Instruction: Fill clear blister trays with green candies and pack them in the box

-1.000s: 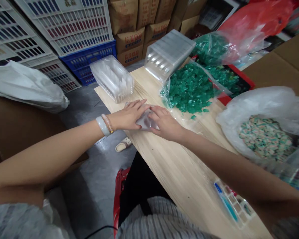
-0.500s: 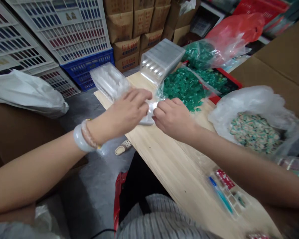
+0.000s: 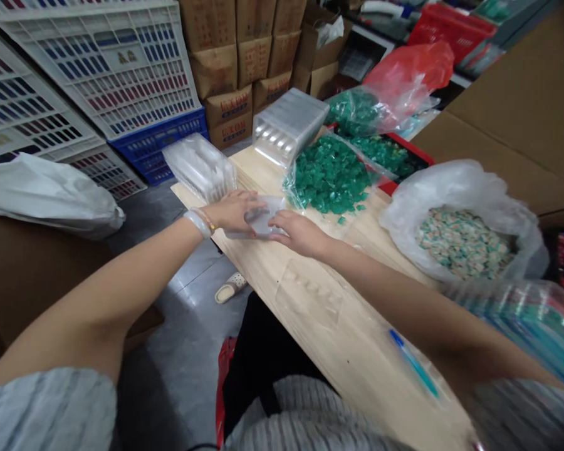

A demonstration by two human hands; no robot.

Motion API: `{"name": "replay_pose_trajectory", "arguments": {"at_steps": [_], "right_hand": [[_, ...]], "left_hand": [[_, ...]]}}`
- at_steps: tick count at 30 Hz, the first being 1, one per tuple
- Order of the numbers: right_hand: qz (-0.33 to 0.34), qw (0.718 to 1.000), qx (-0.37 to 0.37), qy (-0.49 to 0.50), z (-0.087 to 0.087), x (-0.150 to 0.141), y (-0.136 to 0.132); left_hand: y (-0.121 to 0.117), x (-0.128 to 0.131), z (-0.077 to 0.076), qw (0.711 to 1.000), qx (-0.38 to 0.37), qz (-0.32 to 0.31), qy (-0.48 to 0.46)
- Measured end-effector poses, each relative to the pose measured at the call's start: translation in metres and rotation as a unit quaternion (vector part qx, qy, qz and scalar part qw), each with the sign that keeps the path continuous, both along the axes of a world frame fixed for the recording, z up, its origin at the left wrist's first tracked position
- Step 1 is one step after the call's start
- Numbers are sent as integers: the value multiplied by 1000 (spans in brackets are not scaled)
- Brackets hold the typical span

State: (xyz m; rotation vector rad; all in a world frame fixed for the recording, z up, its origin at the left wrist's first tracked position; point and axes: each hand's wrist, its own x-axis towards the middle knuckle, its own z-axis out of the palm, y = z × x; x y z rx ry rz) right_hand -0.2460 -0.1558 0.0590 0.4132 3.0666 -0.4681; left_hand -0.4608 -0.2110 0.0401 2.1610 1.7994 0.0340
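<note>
A clear plastic tray (image 3: 262, 220) lies flat on the table (image 3: 258, 275); the left hand's (image 3: 232, 211) fingers spread over one edge; the right hand's (image 3: 301, 233) fingers press together against the other.

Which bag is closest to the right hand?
The clear bag of green pieces, just beyond the right hand; the white bag of mixed cream-and-green pieces lies much farther right.

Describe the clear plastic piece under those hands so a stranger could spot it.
Find the long pale wooden tabletop, then the clear bag of green pieces on it. Just in front of that bag, a small clear plastic packet lies between the person's left hand and right hand. Only it sits under both hands.
</note>
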Motion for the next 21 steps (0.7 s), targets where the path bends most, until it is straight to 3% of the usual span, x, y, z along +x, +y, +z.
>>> {"name": "replay_pose_trajectory", "arguments": {"at_steps": [3, 7, 21], "right_hand": [[35, 996, -82, -25, -15, -43, 34], [71, 989, -131, -25, -30, -44, 48], [69, 982, -148, -91, -17, -48, 52]], "left_hand": [[7, -6, -3, 1000, -6, -19, -8], [9, -14, -8, 999, 6, -21, -26], [12, -19, -11, 998, 18, -45, -27]]}}
